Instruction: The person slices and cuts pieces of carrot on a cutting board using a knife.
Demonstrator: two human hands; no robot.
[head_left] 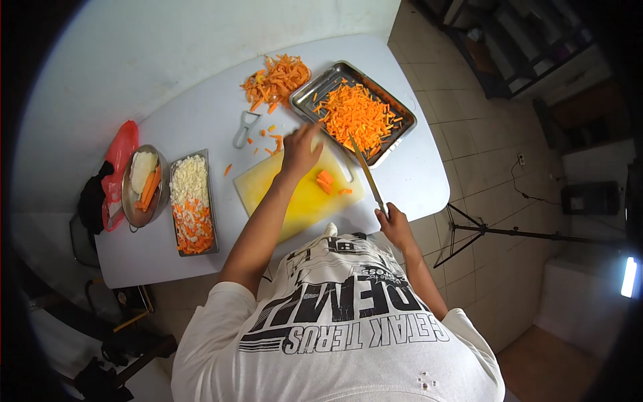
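Note:
My right hand [396,226] is closed around the handle of a knife [368,173], whose blade points up to the carrot strips [358,115] in the metal tray [408,129]. My left hand [301,151] is over the far edge of the yellow cutting board [271,201], close to the tray's near left corner. Its fingers are slightly blurred, with a gap between them and the thumb; nothing shows in it. A small stack of carrot pieces [324,181] lies on the board, with a few cut bits beside it.
Carrot peelings [276,80] are heaped at the back, near a grey peeler [247,128] and scattered scraps. To the left are a container of diced white and orange pieces [194,201], a metal bowl [161,194] with carrots, and a red plastic bag [122,157]. A tripod [482,229] stands right.

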